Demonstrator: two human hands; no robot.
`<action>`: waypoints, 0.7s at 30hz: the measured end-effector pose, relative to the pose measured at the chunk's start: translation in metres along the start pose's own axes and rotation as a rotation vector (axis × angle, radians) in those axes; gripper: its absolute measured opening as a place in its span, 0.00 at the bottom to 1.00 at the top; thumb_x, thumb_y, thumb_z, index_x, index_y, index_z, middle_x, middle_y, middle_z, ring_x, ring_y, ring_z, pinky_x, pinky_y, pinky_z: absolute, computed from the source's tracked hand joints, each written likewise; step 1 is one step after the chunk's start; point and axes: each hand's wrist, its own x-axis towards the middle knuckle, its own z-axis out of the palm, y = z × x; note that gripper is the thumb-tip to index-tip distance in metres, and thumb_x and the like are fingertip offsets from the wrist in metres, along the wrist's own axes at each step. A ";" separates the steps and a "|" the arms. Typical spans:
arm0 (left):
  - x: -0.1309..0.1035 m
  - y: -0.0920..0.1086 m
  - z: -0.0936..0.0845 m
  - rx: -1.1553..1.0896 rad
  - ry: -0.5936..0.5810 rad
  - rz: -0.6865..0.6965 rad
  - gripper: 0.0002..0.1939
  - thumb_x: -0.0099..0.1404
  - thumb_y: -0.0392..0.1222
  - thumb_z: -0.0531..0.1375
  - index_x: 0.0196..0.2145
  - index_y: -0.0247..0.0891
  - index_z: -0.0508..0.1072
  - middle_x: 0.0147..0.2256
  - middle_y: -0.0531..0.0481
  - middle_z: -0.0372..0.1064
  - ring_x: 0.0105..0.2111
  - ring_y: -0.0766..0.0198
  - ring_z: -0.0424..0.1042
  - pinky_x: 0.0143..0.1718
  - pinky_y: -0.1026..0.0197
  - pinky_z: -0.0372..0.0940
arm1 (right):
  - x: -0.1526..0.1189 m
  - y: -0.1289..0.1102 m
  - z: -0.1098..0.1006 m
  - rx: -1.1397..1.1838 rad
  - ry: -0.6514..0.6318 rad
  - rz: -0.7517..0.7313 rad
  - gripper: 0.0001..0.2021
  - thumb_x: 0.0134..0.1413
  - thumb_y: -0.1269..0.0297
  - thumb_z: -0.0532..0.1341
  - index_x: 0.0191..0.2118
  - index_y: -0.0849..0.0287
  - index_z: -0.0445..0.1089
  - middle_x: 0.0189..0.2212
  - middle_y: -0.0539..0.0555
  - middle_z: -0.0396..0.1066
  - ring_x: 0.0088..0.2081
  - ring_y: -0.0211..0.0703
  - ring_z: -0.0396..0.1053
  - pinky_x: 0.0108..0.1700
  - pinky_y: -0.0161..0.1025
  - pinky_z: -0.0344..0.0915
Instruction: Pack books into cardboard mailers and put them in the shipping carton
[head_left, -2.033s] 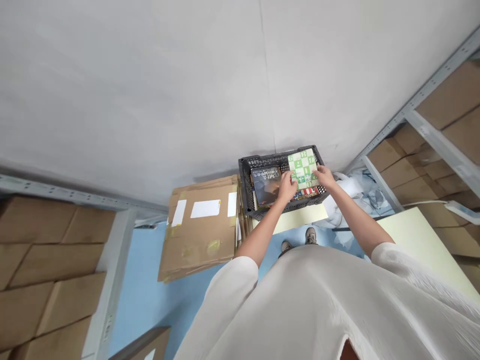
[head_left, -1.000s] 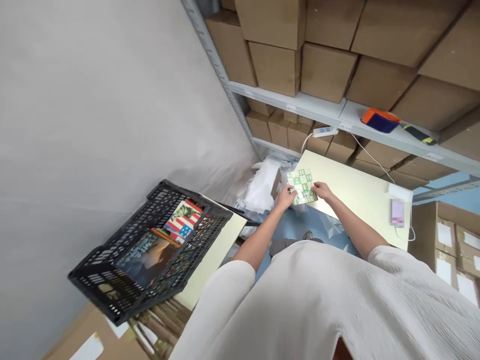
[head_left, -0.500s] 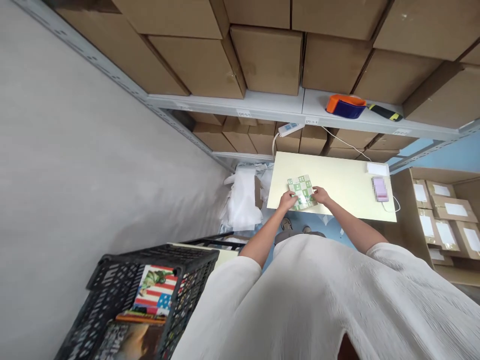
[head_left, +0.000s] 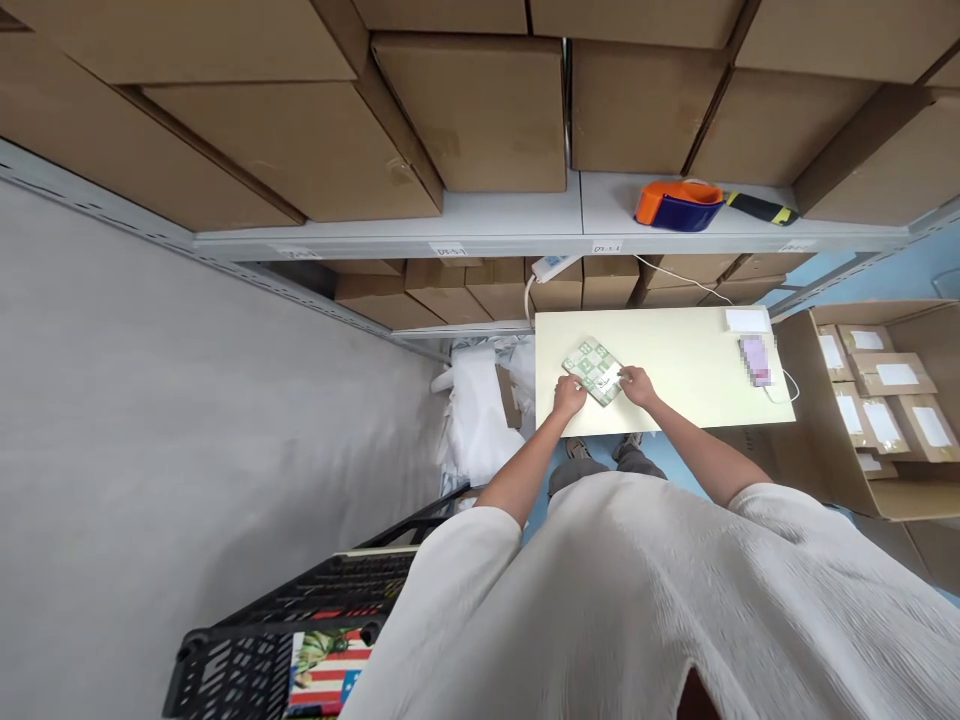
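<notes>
A flat, square green-and-white checked package (head_left: 592, 370) is over the pale yellow table (head_left: 682, 375), turned so that one corner points towards me. My left hand (head_left: 570, 396) grips its left edge, with the fingers closed on it. On the opposite side, my right hand (head_left: 636, 385) pinches the right corner. Whether the package touches the tabletop is hard to tell. A purple phone-like item (head_left: 755, 361) with a white cable and a white box (head_left: 747, 320) lie at the table's right end.
Shelves (head_left: 510, 240) of cardboard boxes stand behind the table, holding an orange-and-blue tape dispenser (head_left: 679, 206) and a black-yellow cutter (head_left: 761, 209). White wrapping (head_left: 480, 415) lies left; a black crate (head_left: 247, 650) stands lower left. A large carton (head_left: 817, 430) of small boxes is right.
The package has turned to a diagonal angle and shifted slightly left and away from me, with both hands still on it. The view has also shifted.
</notes>
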 end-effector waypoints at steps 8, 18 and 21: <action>0.039 0.016 -0.019 0.163 -0.073 0.117 0.27 0.64 0.36 0.67 0.61 0.43 0.75 0.71 0.39 0.65 0.73 0.46 0.62 0.74 0.49 0.58 | -0.023 0.015 0.013 -0.072 -0.065 0.132 0.19 0.58 0.68 0.65 0.55 0.62 0.78 0.62 0.67 0.75 0.53 0.56 0.79 0.61 0.48 0.73; 0.038 0.011 -0.016 0.311 -0.168 0.016 0.29 0.64 0.44 0.68 0.63 0.39 0.73 0.69 0.29 0.66 0.71 0.35 0.64 0.70 0.41 0.62 | -0.019 0.013 0.014 0.085 -0.131 0.100 0.37 0.53 0.65 0.67 0.70 0.55 0.67 0.64 0.63 0.74 0.63 0.61 0.73 0.66 0.54 0.71; 0.033 0.011 -0.022 0.338 -0.114 -0.049 0.26 0.68 0.43 0.65 0.62 0.37 0.73 0.65 0.26 0.68 0.67 0.33 0.69 0.66 0.39 0.65 | -0.011 0.013 0.008 0.116 -0.015 0.047 0.43 0.50 0.65 0.67 0.75 0.56 0.62 0.73 0.64 0.64 0.74 0.64 0.61 0.75 0.57 0.61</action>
